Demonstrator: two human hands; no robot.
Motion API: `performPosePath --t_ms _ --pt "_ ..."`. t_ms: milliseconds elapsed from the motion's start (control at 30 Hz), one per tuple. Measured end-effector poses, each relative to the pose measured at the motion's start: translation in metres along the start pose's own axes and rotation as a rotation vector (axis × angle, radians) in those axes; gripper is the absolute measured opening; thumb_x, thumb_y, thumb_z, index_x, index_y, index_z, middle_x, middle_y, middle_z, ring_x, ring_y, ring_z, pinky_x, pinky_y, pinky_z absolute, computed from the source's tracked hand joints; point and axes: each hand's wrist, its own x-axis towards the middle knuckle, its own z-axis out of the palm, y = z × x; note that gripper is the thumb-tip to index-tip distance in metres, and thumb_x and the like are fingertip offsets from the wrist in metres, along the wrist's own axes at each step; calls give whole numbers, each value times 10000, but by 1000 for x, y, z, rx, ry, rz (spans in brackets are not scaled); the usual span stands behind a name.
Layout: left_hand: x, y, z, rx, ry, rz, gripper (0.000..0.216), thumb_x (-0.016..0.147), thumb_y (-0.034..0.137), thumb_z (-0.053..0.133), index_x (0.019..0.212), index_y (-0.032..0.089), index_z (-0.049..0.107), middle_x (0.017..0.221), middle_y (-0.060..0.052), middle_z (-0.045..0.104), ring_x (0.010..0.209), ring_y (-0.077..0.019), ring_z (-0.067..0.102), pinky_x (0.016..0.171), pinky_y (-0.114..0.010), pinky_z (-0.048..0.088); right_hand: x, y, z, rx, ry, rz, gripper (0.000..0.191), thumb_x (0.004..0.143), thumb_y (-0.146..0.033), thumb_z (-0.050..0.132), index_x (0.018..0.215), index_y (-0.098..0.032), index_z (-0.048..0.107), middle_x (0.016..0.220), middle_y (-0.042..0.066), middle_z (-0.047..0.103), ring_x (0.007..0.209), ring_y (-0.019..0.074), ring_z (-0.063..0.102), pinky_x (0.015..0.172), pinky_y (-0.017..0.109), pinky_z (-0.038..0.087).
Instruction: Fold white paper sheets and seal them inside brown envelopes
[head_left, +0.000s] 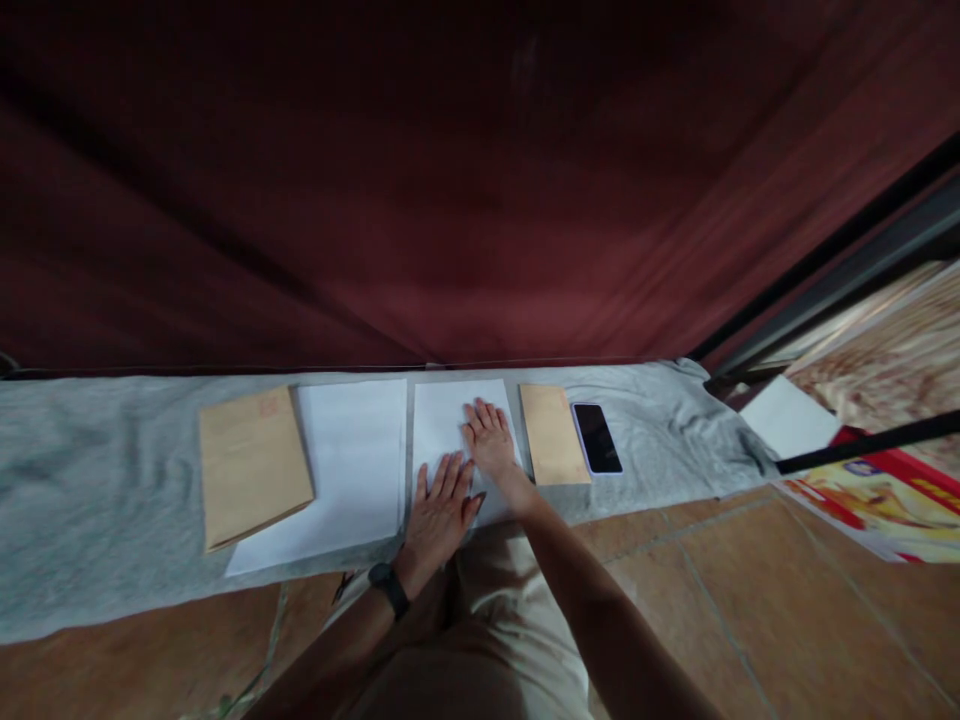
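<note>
My left hand lies flat, fingers spread, on the near end of a white sheet of paper spread on a grey cloth. A black watch sits on that wrist. My right hand presses flat on the same sheet, a little farther out, fingers stretched. Neither hand holds anything. A small brown envelope lies just right of the sheet, and a dark phone lies beside it.
A larger white sheet lies left of the hands, with a big brown envelope partly over its left edge. A dark red curtain hangs behind. At right are a white paper, a colourful printed sheet and a tiled floor.
</note>
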Motion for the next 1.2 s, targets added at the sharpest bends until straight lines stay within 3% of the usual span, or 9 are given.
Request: performPosePath --t_ms 233,367,500,667,800,1000,1200 --pt "-1 -3 8 27 26 22 560 1036 460 383 1508 178 484 1597 -132 420 1531 -319 294 1245 -624 160 39 17 3 -40 6 105 511 1078 -338 381 1569 -195 387 1608 132 398 1491 243 382 1240 487 251" --pt "0 -3 7 28 24 21 561 1036 471 376 1506 185 488 1596 -127 425 1525 -318 308 1243 -623 171 44 20 2 -13 68 126 512 1074 -313 362 1563 -163 395 1585 153 432 1477 256 406 1226 502 272" --pt "-1 -2 4 28 3 6 560 1036 457 374 1511 180 480 1605 -108 416 1535 -299 288 1262 -600 141 17 8 1 7 93 133 505 1070 -308 348 1526 -119 455 1594 165 413 1482 275 395 1225 493 284" --pt "-2 -3 8 39 -18 -1 550 1037 327 335 1551 146 408 1626 -103 381 1555 -254 240 1279 -558 124 -51 -5 -2 41 61 -42 500 1066 -296 361 1531 -135 450 1622 131 380 1507 267 347 1236 471 281" --pt "17 -9 16 48 -17 -41 560 1026 270 324 1560 110 381 1637 -128 355 1556 -246 234 1279 -519 153 -91 -5 -7 51 52 -64 495 1048 -291 401 1519 -155 472 1609 126 407 1499 264 362 1231 473 299" --pt "65 -36 24 3 34 -101 573 1038 327 294 1568 122 371 1635 -160 335 1542 -271 275 1248 -547 214 -103 -8 -14 63 69 -40 497 1028 -273 431 1512 -173 486 1582 127 449 1477 280 400 1215 496 327" --pt "84 -57 27 -57 104 -209 608 1036 370 297 1548 53 383 1608 -203 372 1528 -293 306 1234 -527 262 -111 -8 -27 55 50 -47 487 1039 -265 431 1513 -164 481 1579 119 456 1466 271 415 1219 478 324"
